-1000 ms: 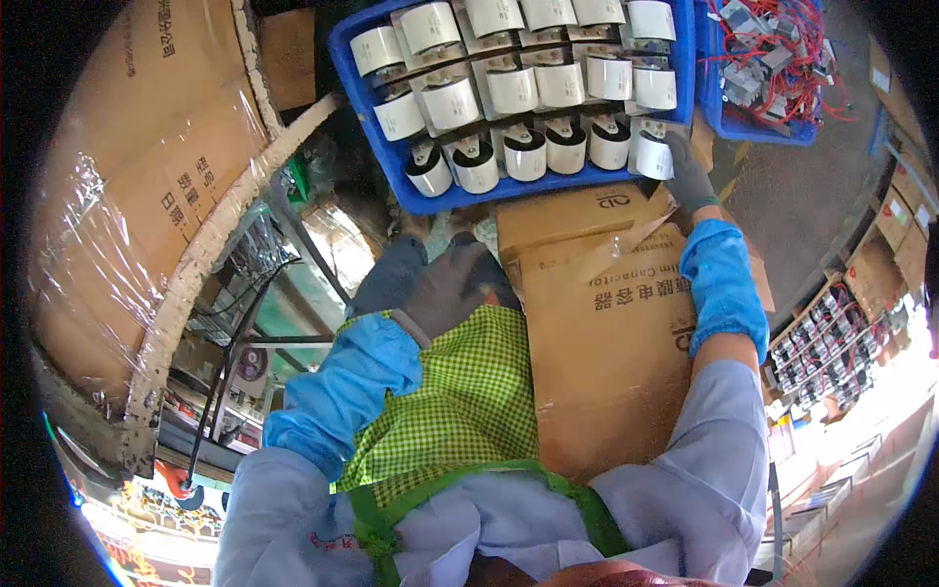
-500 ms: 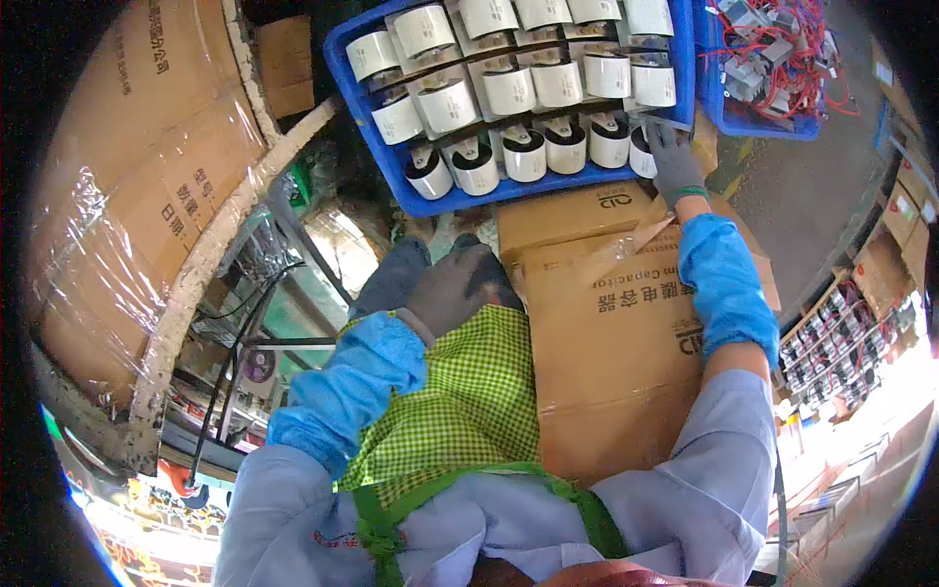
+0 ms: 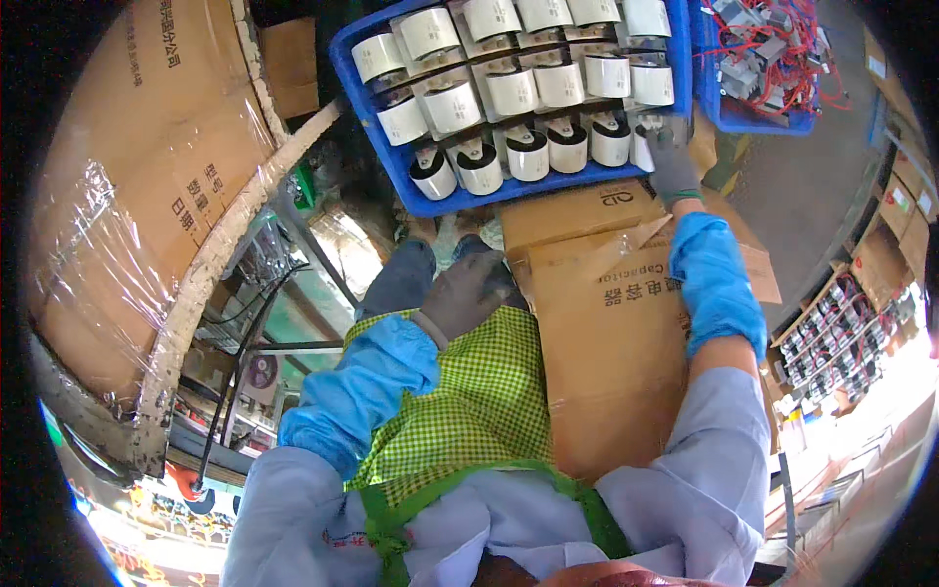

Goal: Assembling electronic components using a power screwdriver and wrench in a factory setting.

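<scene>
A blue plastic crate [image 3: 430, 207] at the top holds rows of white cylindrical capacitors [image 3: 528, 155] with dark ends and metal tabs. My right hand [image 3: 671, 164], in a grey glove, reaches to the crate's near right corner. Its fingers are closed around the side of the last white capacitor [image 3: 643, 147] in the front row; some fingertips are hidden. My left hand [image 3: 468, 293], also grey-gloved, lies on my thigh over the green checked apron [image 3: 469, 391]. Its fingers are loosely spread and hold nothing.
A cardboard box [image 3: 616, 391] stands against my right side, below the crate. Another blue bin [image 3: 773, 125] with red-wired grey parts sits at the upper right. Large film-wrapped cartons [image 3: 108, 235] rise on the left beside a worn board edge [image 3: 235, 210].
My right hand has drawn slightly nearer at the crate's corner, its fingers now more curled about the capacitor. My left hand stays on my thigh. The view has shifted slightly.
</scene>
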`<action>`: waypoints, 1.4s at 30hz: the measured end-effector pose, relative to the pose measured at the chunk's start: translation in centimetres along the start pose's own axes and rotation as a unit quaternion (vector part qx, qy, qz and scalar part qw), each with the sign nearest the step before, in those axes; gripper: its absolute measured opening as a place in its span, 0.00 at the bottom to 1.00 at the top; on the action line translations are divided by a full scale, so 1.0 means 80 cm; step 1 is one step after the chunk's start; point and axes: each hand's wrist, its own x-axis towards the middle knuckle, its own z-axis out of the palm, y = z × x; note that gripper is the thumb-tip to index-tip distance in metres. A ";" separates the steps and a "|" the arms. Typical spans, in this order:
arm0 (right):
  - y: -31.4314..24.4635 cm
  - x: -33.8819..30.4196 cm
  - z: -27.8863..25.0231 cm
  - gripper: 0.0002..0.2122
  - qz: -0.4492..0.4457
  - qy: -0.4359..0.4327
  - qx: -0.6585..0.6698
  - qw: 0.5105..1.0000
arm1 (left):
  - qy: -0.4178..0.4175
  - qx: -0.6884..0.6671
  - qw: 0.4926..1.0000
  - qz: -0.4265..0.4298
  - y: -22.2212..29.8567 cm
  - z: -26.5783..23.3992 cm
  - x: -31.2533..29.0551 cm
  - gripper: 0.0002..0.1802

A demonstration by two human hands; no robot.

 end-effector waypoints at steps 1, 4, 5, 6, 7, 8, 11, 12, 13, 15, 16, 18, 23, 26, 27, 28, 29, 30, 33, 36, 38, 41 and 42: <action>0.010 -0.005 0.002 0.28 0.004 -0.002 -0.003 1.000 | -0.005 0.015 1.000 -0.005 -0.008 -0.003 -0.006 0.30; 0.036 -0.009 -0.049 0.32 0.039 0.050 0.196 0.979 | 0.004 0.026 0.999 -0.046 -0.016 -0.006 -0.019 0.30; 0.038 -0.013 -0.052 0.32 0.041 0.051 0.194 0.979 | 0.005 0.037 0.997 -0.069 -0.020 -0.015 -0.018 0.30; 0.044 -0.018 -0.051 0.32 0.051 0.077 0.276 0.957 | 0.037 0.050 0.997 -0.034 -0.021 -0.017 -0.019 0.29; 0.050 -0.020 -0.048 0.33 0.059 0.103 0.356 0.927 | 0.038 0.051 0.997 -0.034 -0.021 -0.020 -0.021 0.29; 0.058 -0.021 -0.036 0.36 0.067 0.055 0.389 0.917 | 0.014 0.066 0.996 -0.053 -0.020 -0.024 -0.017 0.30; 0.053 -0.018 -0.010 0.38 0.014 0.033 0.360 0.932 | -0.004 0.070 0.995 -0.069 -0.017 -0.027 -0.017 0.30; 0.049 -0.019 -0.010 0.35 0.056 0.008 0.344 0.937 | -0.004 0.061 0.996 -0.057 -0.018 -0.031 -0.021 0.30; 0.050 -0.017 0.001 0.35 0.053 0.006 0.350 0.935 | -0.004 0.064 0.996 -0.064 -0.018 -0.033 -0.025 0.30; 0.055 -0.001 0.002 0.35 0.039 0.014 0.296 0.954 | -0.025 0.062 0.993 -0.095 -0.016 -0.031 -0.021 0.30; 0.052 0.006 0.006 0.34 0.032 -0.010 0.225 0.974 | -0.024 0.062 0.993 -0.097 -0.027 -0.028 -0.022 0.30; 0.052 0.014 0.013 0.35 0.018 -0.023 0.172 0.985 | 0.026 0.016 0.998 -0.057 -0.040 -0.027 -0.031 0.30; 0.029 0.030 0.025 0.25 0.036 -0.047 0.017 0.998 | -0.031 0.055 0.993 -0.096 -0.033 -0.033 -0.026 0.30; 0.016 0.029 -0.003 0.21 0.041 -0.065 0.015 0.997 | -0.022 0.056 0.994 -0.089 -0.011 -0.036 -0.023 0.30; 0.012 0.029 -0.009 0.19 0.065 -0.105 0.020 0.992 | -0.060 0.087 0.989 -0.102 -0.003 -0.045 -0.019 0.29; 0.015 0.034 0.009 0.19 0.033 -0.038 0.015 0.999 | -0.032 0.066 0.993 -0.090 -0.021 -0.040 -0.022 0.29; 0.018 0.034 0.018 0.19 0.035 -0.041 0.011 0.998 | -0.034 0.061 0.994 -0.087 -0.034 -0.028 -0.025 0.29; 0.015 0.037 0.026 0.19 0.025 -0.026 -0.003 0.999 | 0.001 0.042 0.997 -0.071 -0.047 -0.018 -0.030 0.30; 0.012 0.045 0.037 0.20 0.059 -0.040 -0.033 0.997 | 0.013 0.015 0.998 -0.059 -0.052 -0.012 -0.021 0.30; 0.010 0.046 0.037 0.24 0.081 -0.090 -0.060 0.991 | 0.005 0.054 0.998 -0.039 -0.032 0.004 -0.017 0.30; -0.013 0.040 0.036 0.27 0.035 -0.022 -0.092 0.995 | -0.013 0.052 0.997 -0.056 -0.027 -0.002 -0.021 0.30; -0.004 0.050 0.039 0.29 0.057 -0.040 -0.066 0.995 | -0.009 0.033 0.998 -0.062 -0.027 -0.005 -0.021 0.30; -0.002 0.059 0.053 0.28 0.187 -0.095 0.065 0.976 | -0.012 0.031 0.998 -0.053 -0.029 -0.005 -0.019 0.30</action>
